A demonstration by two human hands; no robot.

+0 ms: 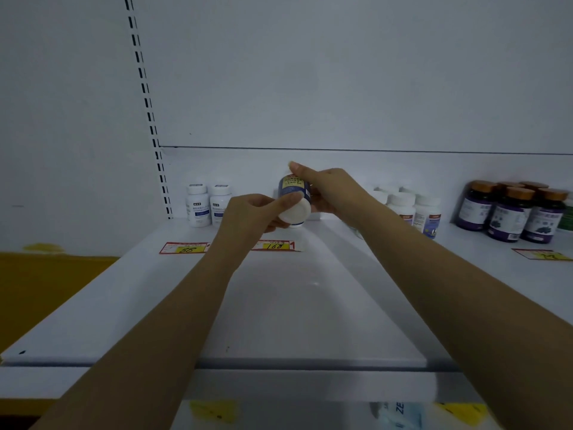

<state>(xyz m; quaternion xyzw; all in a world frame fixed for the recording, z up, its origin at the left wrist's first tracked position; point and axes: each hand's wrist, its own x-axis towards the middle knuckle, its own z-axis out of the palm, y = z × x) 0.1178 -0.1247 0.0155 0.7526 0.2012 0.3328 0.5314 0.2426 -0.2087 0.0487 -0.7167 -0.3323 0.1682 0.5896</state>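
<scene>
Forearms: the left forearm (161,321) and right forearm (449,290) stretch away from the camera over the white shelf (310,299).
Left hand: the left hand (248,214) pinches the white cap (294,214), with the thumb along its upper rim and the fingers (279,225) curled beneath it.
Right hand: the right hand (328,193) wraps the body from the right, and one of its fingers lies over the far end.
Bottle: the bottle (293,189) is held between both sets of fingers, clear of the shelf and tilted so the cap faces the camera.
Handling: it looks like small, stiff plastic, so it is probably light. The glossy label may be slippery, and the contents may shift when it is tipped.
Where to hold: the firmest hold is around the labelled body. The cap is the weaker hold, since it could turn or come loose.
Left of the fingers: two white bottles (208,206) stand near the back.
Below the fingers: a price tag marked 168 (276,245) lies on the shelf.
Right of the fingers: white-capped bottles (412,209) stand behind the right wrist, and purple bottles (511,212) stand well beyond them.
</scene>
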